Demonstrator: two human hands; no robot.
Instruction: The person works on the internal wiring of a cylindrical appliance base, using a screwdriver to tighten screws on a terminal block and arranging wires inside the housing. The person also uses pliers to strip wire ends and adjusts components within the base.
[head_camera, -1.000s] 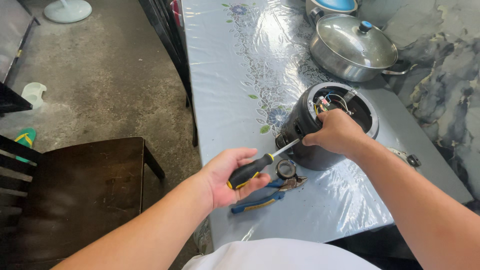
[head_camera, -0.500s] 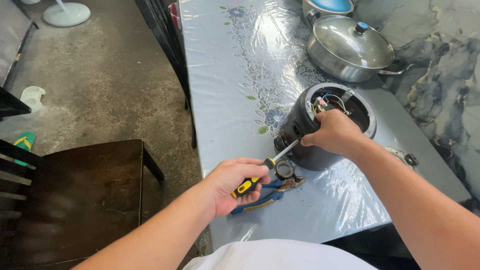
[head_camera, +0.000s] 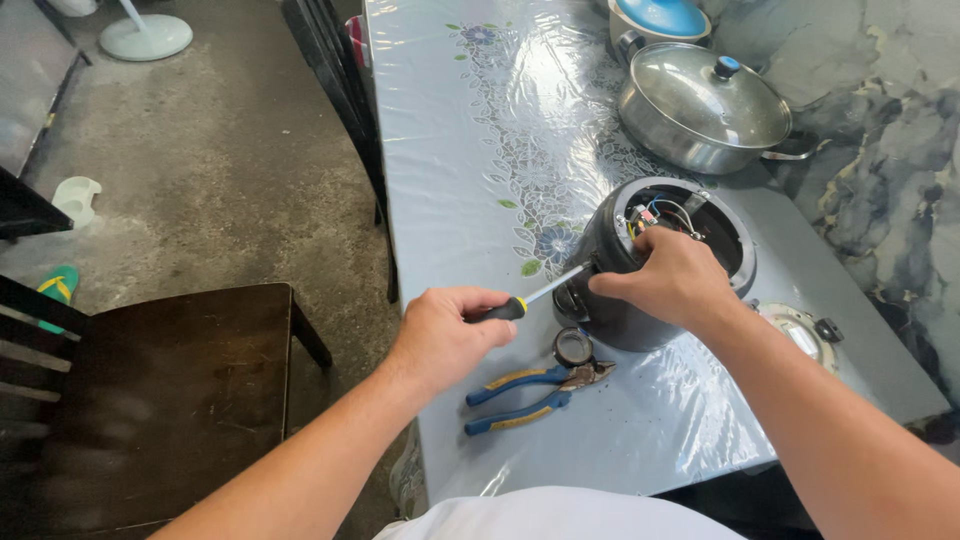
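1. Screwdriver (head_camera: 535, 297), black and yellow handled, is gripped by the left hand (head_camera: 445, 335), fingers curled tight around it, tip at the side of the black appliance base (head_camera: 640, 300).
2. Right hand (head_camera: 670, 280) rests on that base, fingers pressed against its rim.
3. Blue pliers (head_camera: 530, 392) lie on the surface (head_camera: 450, 150) just beside it.

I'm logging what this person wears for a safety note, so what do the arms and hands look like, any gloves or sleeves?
Both forearms are bare right down to the wrists, with no sleeves in view. The left hand and right hand wear no gloves, and no rings, watch or wristband can be seen. At the bottom edge, a white garment covers the torso.
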